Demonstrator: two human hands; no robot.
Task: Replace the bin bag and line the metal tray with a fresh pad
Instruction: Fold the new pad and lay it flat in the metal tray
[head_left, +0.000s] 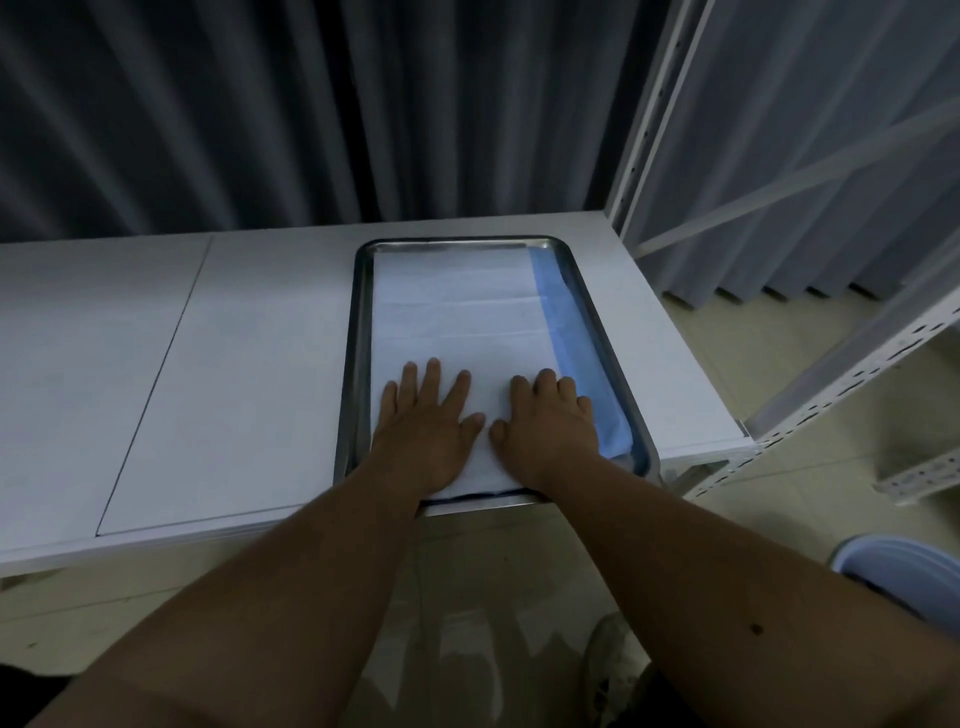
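A metal tray (356, 332) lies on the right part of a white table (208, 374). Inside it a white pad (457, 312) is spread out, with a blue strip of the pad (571, 338) showing along its right side. My left hand (426, 415) presses flat on the near part of the pad, fingers spread and straight. My right hand (545, 421) lies flat beside it, its fingers reaching the edge of the blue strip. The bin (898, 577), light blue rimmed, shows partly at the lower right on the floor.
Dark pleated curtains hang behind the table. A white slotted metal shelf frame (841, 364) stands to the right of the table. The table top has a seam (156, 384) left of the tray. A shoe (613, 670) shows on the tiled floor below.
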